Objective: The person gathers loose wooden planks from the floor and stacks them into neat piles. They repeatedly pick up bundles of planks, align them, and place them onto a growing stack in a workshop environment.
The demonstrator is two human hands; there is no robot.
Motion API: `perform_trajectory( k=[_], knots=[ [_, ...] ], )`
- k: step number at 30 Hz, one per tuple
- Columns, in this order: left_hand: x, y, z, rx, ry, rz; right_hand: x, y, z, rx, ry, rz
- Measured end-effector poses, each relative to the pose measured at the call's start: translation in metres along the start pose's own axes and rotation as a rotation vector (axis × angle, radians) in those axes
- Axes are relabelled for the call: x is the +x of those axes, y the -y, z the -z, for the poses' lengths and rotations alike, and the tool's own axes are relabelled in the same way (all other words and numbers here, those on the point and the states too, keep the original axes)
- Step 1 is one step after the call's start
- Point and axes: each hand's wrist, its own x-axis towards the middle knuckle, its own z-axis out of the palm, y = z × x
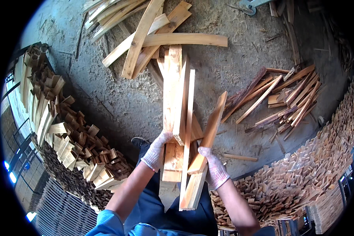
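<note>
My left hand (158, 150), in a pale knitted glove, grips the left edge of a wide wooden plank (172, 90); most of its fingers are hidden behind the wood. Against that plank's right side stands a narrow wooden strip (187, 157). My right hand (214, 167), gloved alike, is closed round a board (212, 131) that slants up to the right, its thumb lying over the face. Beneath that board, a shorter wooden piece (193, 192) points toward my legs. Another block (172, 163) shows below the wide plank.
Loose boards (145, 35) lie crossed on the dusty floor ahead. To the right is a heap of thin offcuts (291, 98). Tall stacks of cut wood curve along the left (70, 137) and the right (295, 173). A small wheel (247, 7) shows at the far edge.
</note>
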Motion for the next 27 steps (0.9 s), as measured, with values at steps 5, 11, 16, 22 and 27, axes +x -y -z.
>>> perform_trajectory(
  k=[5, 11, 16, 22, 27],
  knots=[
    [-0.03, 0.038, 0.005, -0.029, -0.034, 0.021, -0.028, -0.029, 0.033, -0.238, -0.154, 0.096],
    [-0.086, 0.077, -0.013, -0.129, 0.041, -0.098, -0.09, -0.064, 0.056, -0.534, -0.238, 0.13],
    [-0.101, 0.107, 0.016, -0.1, 0.016, -0.106, -0.127, -0.087, 0.016, -0.638, -0.172, 0.217],
    [-0.144, 0.146, 0.067, -0.391, 0.146, -0.276, -0.17, -0.143, -0.058, -0.996, -0.165, 0.113],
    [-0.202, 0.165, 0.104, -0.371, 0.064, -0.462, -0.189, -0.205, -0.092, -1.264, -0.121, 0.14]
  ],
)
